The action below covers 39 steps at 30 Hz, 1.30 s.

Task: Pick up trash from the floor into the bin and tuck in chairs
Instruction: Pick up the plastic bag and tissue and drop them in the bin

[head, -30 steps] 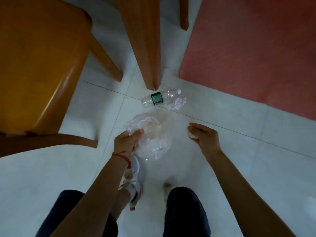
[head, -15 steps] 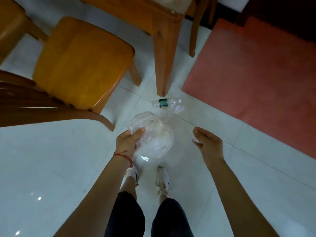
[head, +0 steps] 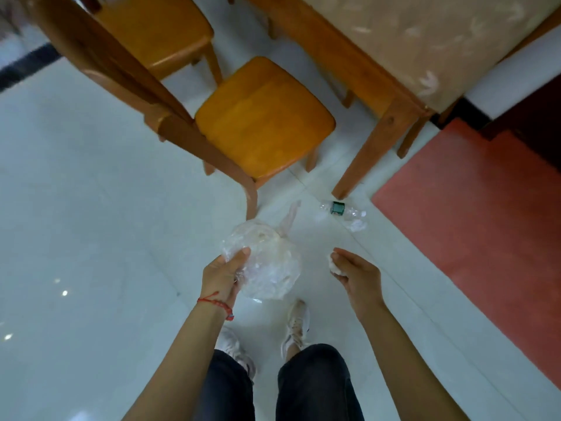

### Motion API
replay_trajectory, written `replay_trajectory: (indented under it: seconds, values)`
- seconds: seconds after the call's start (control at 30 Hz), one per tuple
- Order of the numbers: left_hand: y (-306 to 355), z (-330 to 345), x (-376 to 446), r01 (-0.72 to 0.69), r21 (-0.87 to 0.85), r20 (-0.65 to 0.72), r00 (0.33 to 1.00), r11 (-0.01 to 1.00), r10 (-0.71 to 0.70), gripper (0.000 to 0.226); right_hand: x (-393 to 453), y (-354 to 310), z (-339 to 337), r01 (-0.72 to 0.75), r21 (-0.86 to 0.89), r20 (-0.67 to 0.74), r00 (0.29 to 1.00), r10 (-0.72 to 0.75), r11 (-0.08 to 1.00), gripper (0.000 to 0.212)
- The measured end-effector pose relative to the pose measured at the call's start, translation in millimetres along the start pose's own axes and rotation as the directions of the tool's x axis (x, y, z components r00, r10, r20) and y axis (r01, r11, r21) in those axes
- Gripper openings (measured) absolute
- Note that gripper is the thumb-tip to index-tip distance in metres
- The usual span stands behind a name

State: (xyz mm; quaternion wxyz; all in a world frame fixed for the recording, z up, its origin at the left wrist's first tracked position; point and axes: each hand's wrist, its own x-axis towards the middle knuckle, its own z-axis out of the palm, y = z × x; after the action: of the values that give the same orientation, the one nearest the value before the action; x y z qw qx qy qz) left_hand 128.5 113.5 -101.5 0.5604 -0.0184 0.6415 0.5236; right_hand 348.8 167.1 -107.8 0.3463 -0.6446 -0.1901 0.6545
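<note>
My left hand (head: 223,276) grips a crumpled clear plastic bag (head: 267,262), held above the white tiled floor in front of my feet. My right hand (head: 353,273) is closed on a small white wad of paper (head: 334,264). On the floor beyond, a clear plastic bottle (head: 341,209) with a green label lies beside a white crumpled scrap (head: 356,224), close to the table leg (head: 368,159). A wooden chair (head: 264,120) with an orange seat stands pulled out from the table, just left of that leg. No bin is in view.
A wooden table (head: 403,34) with a patterned beige top fills the upper right. A second orange chair (head: 154,28) stands behind the first. A red mat (head: 485,214) covers the floor at the right. White tiles (head: 91,238) stretch to the left.
The view has risen and pulled back: chairs, table top and my feet now show. Both hands have lifted with the bag and the wad. The bottle stays on the floor.
</note>
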Motion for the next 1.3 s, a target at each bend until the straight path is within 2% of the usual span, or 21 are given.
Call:
replay_trajectory:
  seconds: [0.2,0.37,0.47,0.7,0.83,1.0,1.3]
  values:
    - [26,-106,-14,-0.027,-0.094,-0.13,0.991,0.995,0.015,0.013,-44,20,91,0.023,-0.12,0.126,0.992,-0.008,0.993,0.017]
    - [47,-196,-26,-0.073,-0.173,-0.231,0.972,0.982,0.032,0.008,-82,53,175,0.009,-0.226,0.212,0.976,0.04,0.974,0.013]
    - [60,-247,-34,-0.105,-0.234,-0.281,0.959,0.967,0.037,0.007,-102,77,225,-0.014,-0.289,0.271,0.958,0.095,0.957,0.019]
    - [82,-350,-51,-0.193,-0.321,-0.487,0.873,0.927,0.013,0.007,-136,121,326,0.009,-0.433,0.391,0.903,0.179,0.901,0.017]
    - [92,-389,-51,-0.26,-0.407,-0.563,0.826,0.876,-0.017,0.003,-144,133,378,0.02,-0.479,0.441,0.87,0.221,0.878,0.022]
    - [119,-422,-36,-0.328,-0.517,-0.594,0.803,0.791,-0.055,0.002,-145,141,452,0.057,-0.531,0.495,0.83,0.255,0.846,0.021]
    - [215,-481,17,-0.45,-0.566,-0.669,0.74,0.691,-0.066,0.004,-134,133,604,0.066,-0.556,0.571,0.755,0.323,0.829,0.015]
